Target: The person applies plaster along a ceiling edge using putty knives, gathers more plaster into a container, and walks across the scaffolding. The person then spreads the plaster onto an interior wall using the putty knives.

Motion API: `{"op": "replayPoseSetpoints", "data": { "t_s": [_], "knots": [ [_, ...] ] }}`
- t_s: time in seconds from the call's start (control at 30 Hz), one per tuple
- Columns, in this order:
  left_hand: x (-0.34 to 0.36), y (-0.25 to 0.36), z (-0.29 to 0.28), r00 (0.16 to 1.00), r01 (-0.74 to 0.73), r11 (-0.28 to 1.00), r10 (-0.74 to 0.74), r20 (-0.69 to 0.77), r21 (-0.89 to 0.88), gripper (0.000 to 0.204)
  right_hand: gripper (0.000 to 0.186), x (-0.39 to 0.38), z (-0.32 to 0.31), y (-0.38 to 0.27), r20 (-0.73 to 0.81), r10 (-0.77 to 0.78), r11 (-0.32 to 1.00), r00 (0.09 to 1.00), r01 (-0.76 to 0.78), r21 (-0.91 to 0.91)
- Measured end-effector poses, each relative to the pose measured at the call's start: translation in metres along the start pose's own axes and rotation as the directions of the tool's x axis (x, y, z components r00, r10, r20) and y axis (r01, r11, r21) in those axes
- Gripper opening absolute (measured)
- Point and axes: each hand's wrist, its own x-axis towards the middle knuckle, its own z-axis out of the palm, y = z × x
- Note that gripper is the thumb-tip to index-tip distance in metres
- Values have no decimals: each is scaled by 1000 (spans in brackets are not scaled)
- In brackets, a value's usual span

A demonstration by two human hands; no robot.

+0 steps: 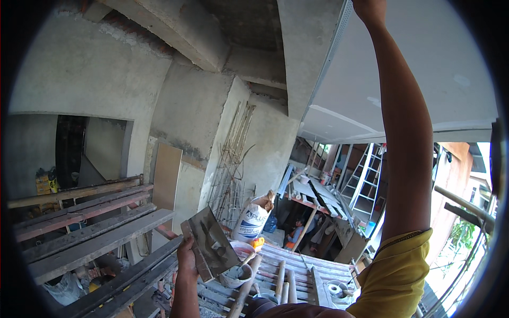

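My left hand [186, 258] is closed on the near edge of a flat rectangular plasterer's board [225, 248]. A small smear of grey paste [214, 245] lies on its face. My right arm stretches straight up, and my right hand [369, 11] is at the top edge of the view, cut off so its fingers are hidden. It is nearest to a perforated metal corner strip [339, 37] along the edge of the white ceiling panel [435, 63]. Below the board stand a bucket of grey paste [237, 275] and another pale bucket [242, 249].
An open white sack [252, 220] stands on the plank platform [313, 273] beyond the buckets. Timber beams [101, 241] with gaps between them run along the left. A ladder [363, 183] is farther back. Another person [296, 233] is at a lower level.
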Motion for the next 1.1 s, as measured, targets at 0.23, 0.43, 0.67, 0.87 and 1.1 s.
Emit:
{"op": "replayPoseSetpoints", "data": {
  "t_s": [0.23, 0.43, 0.67, 0.87, 1.1],
  "knots": [
    [0, 2, -4, 1000, 23, 1000, -23, 1, -6, 46, 22, 1, 7, -2, 81, -34, 993, 996, 43, -109],
    [1, 3, -6, 999, 29, 1000, -29, -14, -9, 46, 22, -22, -13, -19, 278, 16, 993, 961, 17, -117],
    [-3, 2, 1, 1000, 20, 1000, -20, 3, 6, 43, 25, -83, -14, 6, 259, -76, 961, 963, 140, -239],
    [-6, -9, 10, 1000, 8, 998, -7, -17, 63, 43, 23, -60, -34, 8, 91, 76, 992, 993, -66, -104],
    [-4, -17, 11, 999, 26, 994, -22, -42, 103, 41, 20, -33, -31, -8, 147, 107, 994, 983, -111, 22]
  ]
}}
